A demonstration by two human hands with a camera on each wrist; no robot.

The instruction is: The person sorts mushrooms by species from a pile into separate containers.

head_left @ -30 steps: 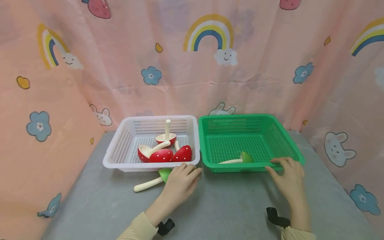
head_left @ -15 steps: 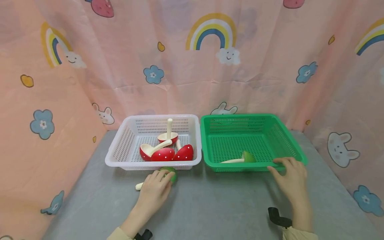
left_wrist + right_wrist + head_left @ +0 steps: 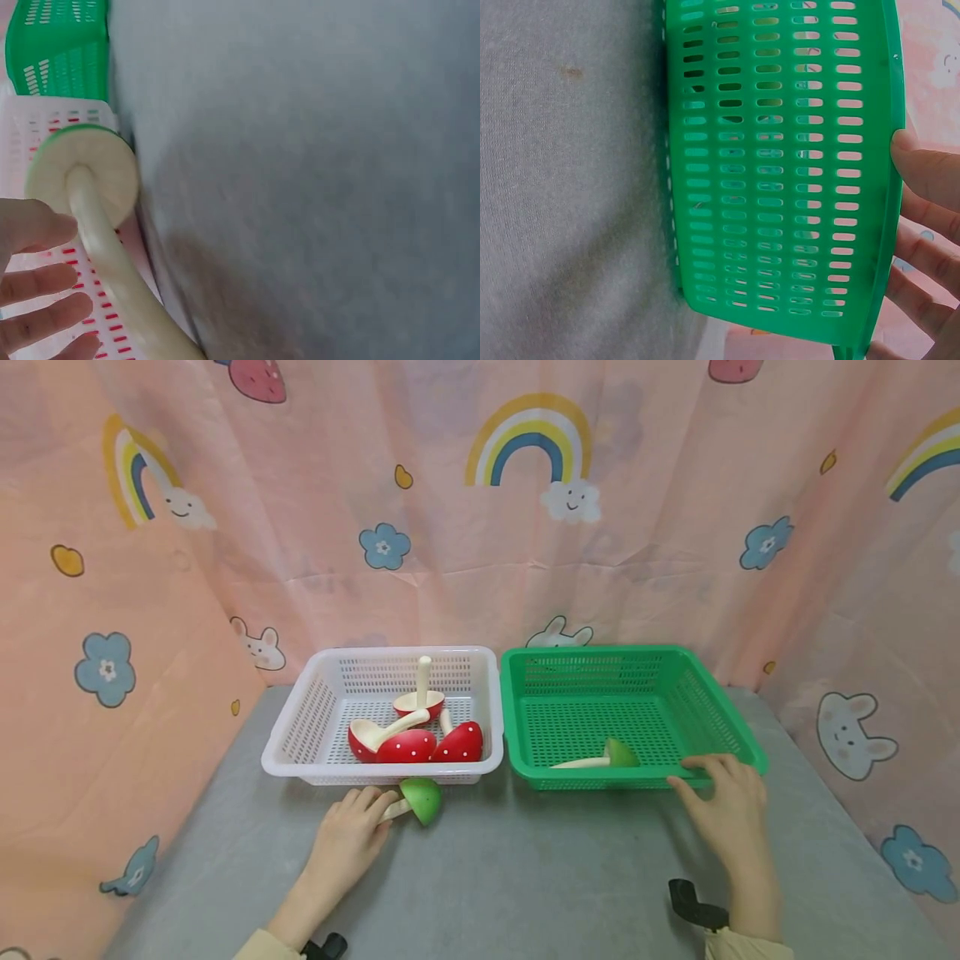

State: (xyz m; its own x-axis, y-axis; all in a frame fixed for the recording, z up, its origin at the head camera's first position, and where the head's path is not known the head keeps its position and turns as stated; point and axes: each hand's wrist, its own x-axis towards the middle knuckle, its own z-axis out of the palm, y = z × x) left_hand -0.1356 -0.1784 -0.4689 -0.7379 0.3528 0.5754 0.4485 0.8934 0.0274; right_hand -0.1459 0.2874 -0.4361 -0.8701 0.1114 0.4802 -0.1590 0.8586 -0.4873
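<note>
The green basket point(image 3: 731, 727) my right hand point(image 3: 723, 814) rests on is moulded plastic, slotted all over, with a slight sheen on its smooth rim. The white basket point(image 3: 300, 727) to its left is the same perforated plastic. The green-capped mushroom point(image 3: 416, 800) my left hand point(image 3: 345, 839) holds by the stem looks like painted wood: cream stem smooth and satiny, cap glossy. The red mushrooms point(image 3: 408, 745) in the white basket shine the same way. The table cover point(image 3: 525, 877) is grey, matt, felt-like cloth. The backdrop point(image 3: 450, 552) is thin printed fabric, creased, with a faint sheen.
</note>
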